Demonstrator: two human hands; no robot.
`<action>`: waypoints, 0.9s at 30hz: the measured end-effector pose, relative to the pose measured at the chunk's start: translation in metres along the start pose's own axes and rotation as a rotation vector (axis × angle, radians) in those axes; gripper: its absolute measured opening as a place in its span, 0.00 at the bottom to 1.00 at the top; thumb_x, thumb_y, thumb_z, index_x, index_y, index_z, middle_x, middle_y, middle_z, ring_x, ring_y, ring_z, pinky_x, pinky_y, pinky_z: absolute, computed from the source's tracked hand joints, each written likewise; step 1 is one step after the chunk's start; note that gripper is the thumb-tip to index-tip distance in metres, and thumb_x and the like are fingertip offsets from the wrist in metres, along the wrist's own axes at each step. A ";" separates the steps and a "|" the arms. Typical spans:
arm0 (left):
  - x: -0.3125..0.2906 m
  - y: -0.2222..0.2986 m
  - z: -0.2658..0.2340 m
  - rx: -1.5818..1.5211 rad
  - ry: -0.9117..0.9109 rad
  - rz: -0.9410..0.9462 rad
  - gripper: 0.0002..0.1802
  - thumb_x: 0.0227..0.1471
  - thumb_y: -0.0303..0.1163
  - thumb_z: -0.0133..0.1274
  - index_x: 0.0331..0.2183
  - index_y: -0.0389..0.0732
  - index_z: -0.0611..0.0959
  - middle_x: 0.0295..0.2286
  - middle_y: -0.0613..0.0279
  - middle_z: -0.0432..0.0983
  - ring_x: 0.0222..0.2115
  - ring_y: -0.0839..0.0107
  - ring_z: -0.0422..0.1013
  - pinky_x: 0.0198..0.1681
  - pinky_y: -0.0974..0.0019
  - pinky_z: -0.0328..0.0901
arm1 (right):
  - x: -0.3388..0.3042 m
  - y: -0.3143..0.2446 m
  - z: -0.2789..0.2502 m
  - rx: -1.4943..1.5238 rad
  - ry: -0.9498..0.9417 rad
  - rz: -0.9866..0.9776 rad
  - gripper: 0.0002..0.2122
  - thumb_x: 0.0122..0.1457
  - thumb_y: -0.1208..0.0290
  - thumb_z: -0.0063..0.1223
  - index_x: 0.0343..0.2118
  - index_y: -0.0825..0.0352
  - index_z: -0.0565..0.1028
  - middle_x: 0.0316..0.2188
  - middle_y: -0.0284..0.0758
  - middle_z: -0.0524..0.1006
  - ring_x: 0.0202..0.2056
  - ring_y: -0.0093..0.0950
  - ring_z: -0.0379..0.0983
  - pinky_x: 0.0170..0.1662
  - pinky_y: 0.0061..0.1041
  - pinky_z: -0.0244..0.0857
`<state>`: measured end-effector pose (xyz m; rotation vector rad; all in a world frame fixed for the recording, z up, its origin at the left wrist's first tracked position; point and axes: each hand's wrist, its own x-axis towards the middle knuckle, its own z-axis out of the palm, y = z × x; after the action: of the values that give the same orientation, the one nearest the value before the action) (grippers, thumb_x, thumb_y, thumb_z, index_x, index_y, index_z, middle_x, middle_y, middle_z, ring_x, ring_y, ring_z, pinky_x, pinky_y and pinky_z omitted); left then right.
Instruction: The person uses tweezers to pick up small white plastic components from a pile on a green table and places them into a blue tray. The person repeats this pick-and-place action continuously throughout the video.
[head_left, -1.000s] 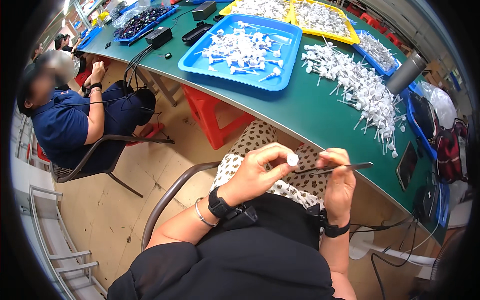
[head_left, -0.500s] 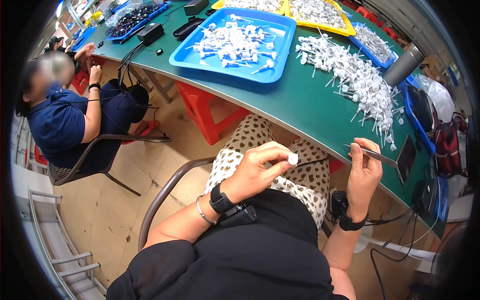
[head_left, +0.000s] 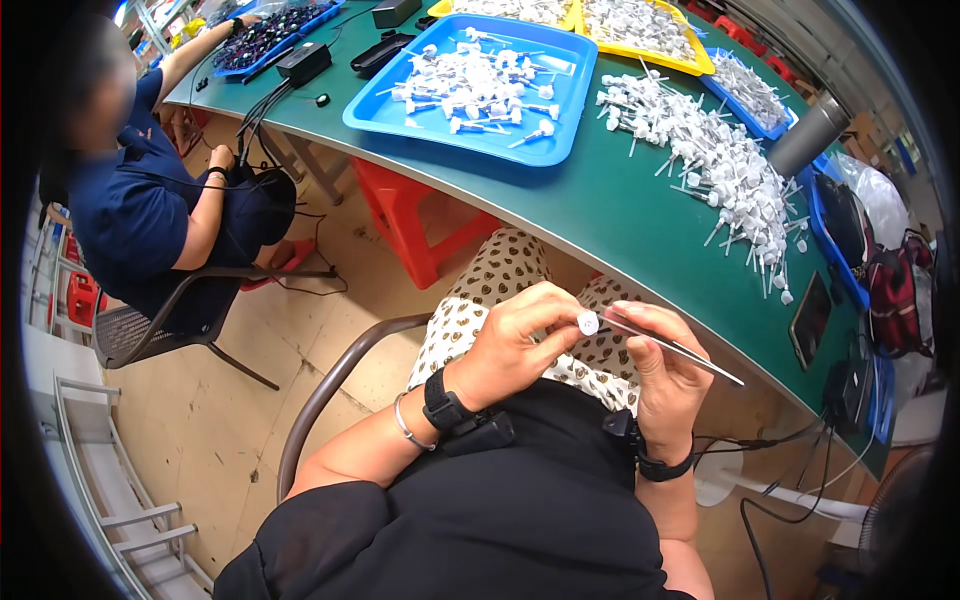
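Note:
Between the fingertips of my left hand [head_left: 525, 340] is pinched a small white round-headed plastic part [head_left: 588, 323], its round face turned up toward me. My right hand [head_left: 665, 375] grips metal tweezers [head_left: 690, 357], whose tips are beside the white part; whether they touch it I cannot tell. Both hands are over my lap, short of the table edge. On the table, a large pile of similar white parts with thin stems [head_left: 715, 165] lies ahead of my right hand. More of them lie loose in a blue tray [head_left: 545, 148] beyond my left hand.
The green table [head_left: 640, 215] runs across in front. Yellow trays [head_left: 655, 58] of white parts stand at the back. A dark grey bottle [head_left: 810, 135] and a phone [head_left: 810, 318] lie at the right. On the left, a co-worker [head_left: 150, 215] sits near a red stool [head_left: 400, 215].
My right hand has moved left with the tweezers, bringing their tips up to the white part in my left hand. The co-worker has stretched an arm toward the tray of dark parts.

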<state>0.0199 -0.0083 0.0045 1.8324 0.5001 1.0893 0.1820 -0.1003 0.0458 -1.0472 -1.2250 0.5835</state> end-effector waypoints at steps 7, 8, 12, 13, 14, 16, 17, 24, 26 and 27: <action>-0.001 0.000 0.000 0.011 0.010 -0.017 0.09 0.51 0.19 0.61 0.38 0.35 0.85 0.34 0.59 0.79 0.30 0.74 0.74 0.31 0.72 0.68 | -0.006 0.004 0.009 -0.032 0.050 0.002 0.09 0.59 0.80 0.61 0.42 0.76 0.79 0.41 0.43 0.81 0.39 0.28 0.80 0.42 0.24 0.75; -0.002 0.000 0.000 0.012 0.008 -0.019 0.09 0.51 0.19 0.61 0.37 0.35 0.85 0.34 0.59 0.79 0.31 0.73 0.74 0.31 0.72 0.68 | -0.006 0.004 0.010 -0.055 0.051 -0.007 0.09 0.58 0.80 0.61 0.41 0.76 0.79 0.40 0.43 0.82 0.38 0.28 0.80 0.42 0.24 0.76; -0.002 0.000 0.001 0.027 0.013 -0.001 0.09 0.50 0.19 0.61 0.37 0.36 0.85 0.34 0.58 0.79 0.31 0.71 0.75 0.32 0.71 0.69 | -0.006 0.004 0.012 -0.137 0.061 -0.034 0.08 0.58 0.82 0.61 0.40 0.76 0.79 0.37 0.42 0.82 0.36 0.28 0.81 0.40 0.23 0.76; -0.002 0.000 0.001 0.034 0.016 0.011 0.09 0.50 0.19 0.61 0.37 0.36 0.85 0.33 0.58 0.79 0.31 0.70 0.75 0.32 0.70 0.69 | -0.006 0.004 0.013 -0.154 0.067 -0.040 0.07 0.58 0.82 0.60 0.40 0.76 0.79 0.36 0.42 0.83 0.35 0.27 0.81 0.40 0.23 0.76; -0.002 0.000 0.001 0.033 0.017 0.014 0.09 0.50 0.19 0.61 0.36 0.36 0.84 0.33 0.58 0.79 0.31 0.70 0.75 0.32 0.70 0.69 | -0.005 0.004 0.013 -0.158 0.065 -0.039 0.07 0.59 0.82 0.60 0.39 0.76 0.79 0.36 0.42 0.83 0.35 0.27 0.81 0.39 0.23 0.76; -0.001 0.000 0.002 0.029 0.020 0.021 0.09 0.50 0.18 0.61 0.36 0.36 0.84 0.33 0.58 0.79 0.31 0.68 0.76 0.32 0.69 0.69 | -0.005 0.004 0.013 -0.165 0.060 -0.036 0.06 0.59 0.82 0.60 0.39 0.76 0.79 0.35 0.42 0.83 0.34 0.27 0.81 0.38 0.23 0.76; -0.001 0.001 0.002 0.036 0.018 0.018 0.09 0.49 0.18 0.61 0.36 0.37 0.84 0.33 0.58 0.78 0.31 0.68 0.76 0.32 0.69 0.69 | -0.005 0.004 0.013 -0.182 0.054 -0.044 0.06 0.59 0.81 0.60 0.39 0.76 0.79 0.35 0.42 0.83 0.34 0.27 0.81 0.38 0.23 0.76; -0.001 0.002 0.001 0.044 0.014 0.011 0.09 0.50 0.19 0.61 0.36 0.37 0.84 0.32 0.59 0.78 0.31 0.68 0.76 0.32 0.69 0.69 | -0.006 0.003 0.013 -0.133 0.064 0.005 0.06 0.60 0.81 0.59 0.39 0.75 0.79 0.37 0.40 0.82 0.34 0.24 0.80 0.39 0.21 0.75; -0.001 0.001 0.001 0.048 0.013 0.012 0.09 0.50 0.19 0.61 0.36 0.37 0.84 0.32 0.59 0.78 0.31 0.68 0.76 0.32 0.69 0.69 | -0.006 0.004 0.013 -0.128 0.068 0.012 0.06 0.60 0.81 0.59 0.40 0.75 0.79 0.37 0.40 0.82 0.34 0.24 0.79 0.39 0.21 0.74; -0.002 0.001 0.001 0.046 0.011 0.009 0.09 0.50 0.19 0.61 0.36 0.37 0.84 0.33 0.59 0.78 0.31 0.68 0.76 0.32 0.69 0.69 | -0.006 0.004 0.013 -0.132 0.067 0.015 0.06 0.60 0.81 0.59 0.40 0.75 0.79 0.37 0.39 0.82 0.35 0.23 0.79 0.39 0.20 0.74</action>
<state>0.0195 -0.0104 0.0048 1.8714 0.5281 1.1025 0.1685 -0.0995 0.0396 -1.1780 -1.2107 0.4801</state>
